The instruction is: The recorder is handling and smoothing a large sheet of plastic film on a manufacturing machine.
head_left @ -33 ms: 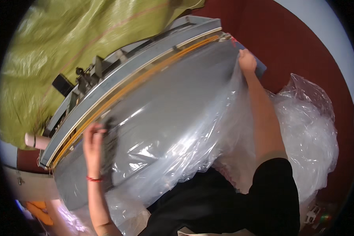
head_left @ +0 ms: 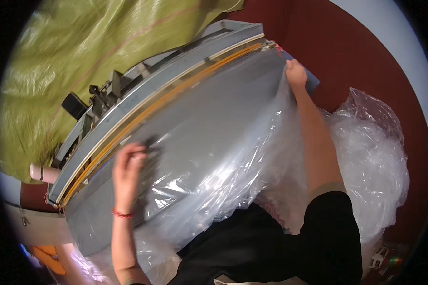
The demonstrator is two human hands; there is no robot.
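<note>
A clear plastic sheet (head_left: 228,185) is draped over a long grey work surface (head_left: 214,99) and sags in folds toward my body. At the far right corner, my right hand (head_left: 297,75) is closed on the sheet's edge and pulls it taut. My left hand (head_left: 128,164), with a red cord on its wrist, hovers over the left half of the surface. Its fingers are loosely bent and slightly blurred, with nothing visible in them. A dark shadow falls beside it.
A grey metal rail (head_left: 166,71) with an orange strip (head_left: 176,88) runs along the far edge. Beyond it lie a yellow-green tarp (head_left: 128,33) and a black box-shaped part (head_left: 74,105). A pink cylinder (head_left: 43,174) sits at left; bunched clear plastic (head_left: 371,161) lies at right.
My left hand has moved a little to the right over the surface, its shadow with it. My right hand keeps its hold on the plastic sheet, almost unmoved.
</note>
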